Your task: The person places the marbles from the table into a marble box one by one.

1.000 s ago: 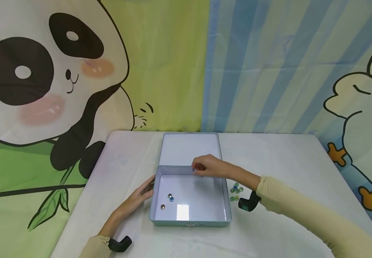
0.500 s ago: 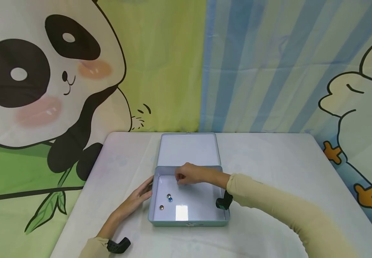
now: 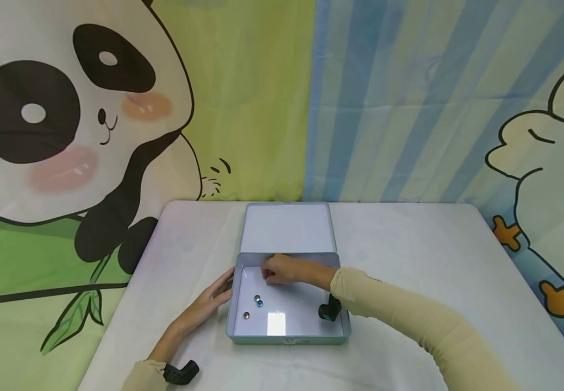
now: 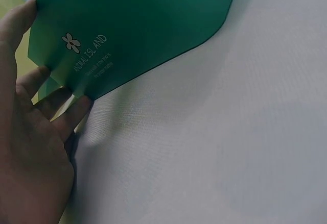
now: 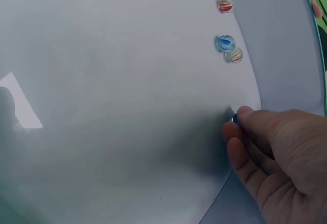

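Observation:
A shallow metal tin (image 3: 257, 340), pale inside and green outside, stands on the white table with its lid laid back behind it. My left hand (image 3: 208, 301) rests its extended fingertips against the tin's left side. Inside the tin's far-left part, my right hand (image 3: 284, 270) pinches a glass marble (image 5: 235, 118) between thumb and fingers; only a dark bluish bit of it shows. Near the left wall lie a blue marble (image 5: 225, 43), an orange-striped marble (image 5: 235, 55) touching or almost touching it, and a red-striped marble (image 5: 225, 5) apart from them.
The opened lid (image 3: 287, 228) lies flat toward the table's back edge. White cloth (image 3: 399, 233) covers the table. A curtain with a cartoon panda (image 3: 130, 163) hangs behind. The right sleeve (image 3: 399, 304) crosses over the tin's right wall.
My right hand has moved left and lowered into the tin with the marble. Its arm now covers the marbles seen earlier on the table to the right. My left hand has stayed put.

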Tool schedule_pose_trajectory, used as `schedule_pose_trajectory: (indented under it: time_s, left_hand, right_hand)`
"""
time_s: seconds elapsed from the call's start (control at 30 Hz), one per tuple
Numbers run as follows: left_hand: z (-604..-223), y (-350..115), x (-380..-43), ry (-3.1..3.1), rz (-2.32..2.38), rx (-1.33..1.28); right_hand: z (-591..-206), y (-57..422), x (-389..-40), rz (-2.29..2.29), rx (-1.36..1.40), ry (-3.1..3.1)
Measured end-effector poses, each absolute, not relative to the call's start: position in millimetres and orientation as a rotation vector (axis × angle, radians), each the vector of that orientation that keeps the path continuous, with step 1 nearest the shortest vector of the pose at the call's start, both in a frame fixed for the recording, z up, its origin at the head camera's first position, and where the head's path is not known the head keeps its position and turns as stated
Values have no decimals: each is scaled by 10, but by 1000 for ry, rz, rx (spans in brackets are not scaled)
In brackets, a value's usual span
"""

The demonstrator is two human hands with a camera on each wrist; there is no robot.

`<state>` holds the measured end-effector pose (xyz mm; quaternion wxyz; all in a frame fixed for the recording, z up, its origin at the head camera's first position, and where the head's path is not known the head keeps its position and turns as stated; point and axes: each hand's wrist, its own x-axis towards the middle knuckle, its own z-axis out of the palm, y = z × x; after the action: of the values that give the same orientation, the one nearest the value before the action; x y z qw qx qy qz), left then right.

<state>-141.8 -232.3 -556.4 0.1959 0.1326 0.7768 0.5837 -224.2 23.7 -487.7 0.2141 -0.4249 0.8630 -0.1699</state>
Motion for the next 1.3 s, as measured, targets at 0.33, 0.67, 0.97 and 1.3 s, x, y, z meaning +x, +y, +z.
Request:
schedule_pose_trajectory:
  time_s: [0.33, 0.67, 0.97, 1.3]
  left_hand:
    - [-5574, -2331, -1418, 2178, 1645, 399]
    - [-5580, -2298, -1419, 2188, 1645, 415]
    - [-5572, -2333, -1399, 2218, 1618, 397]
    - [-5569, -2324, -1407, 2168, 1641, 327]
  right_hand:
    - [-4917, 219, -2256, -395, -1188, 2430]
    - [-4830, 350, -2202, -405, -1222, 2444]
    - [-4530, 860, -2001, -521, -1375, 2430]
    - [-4480, 1587, -1641, -726, -1617, 2871]
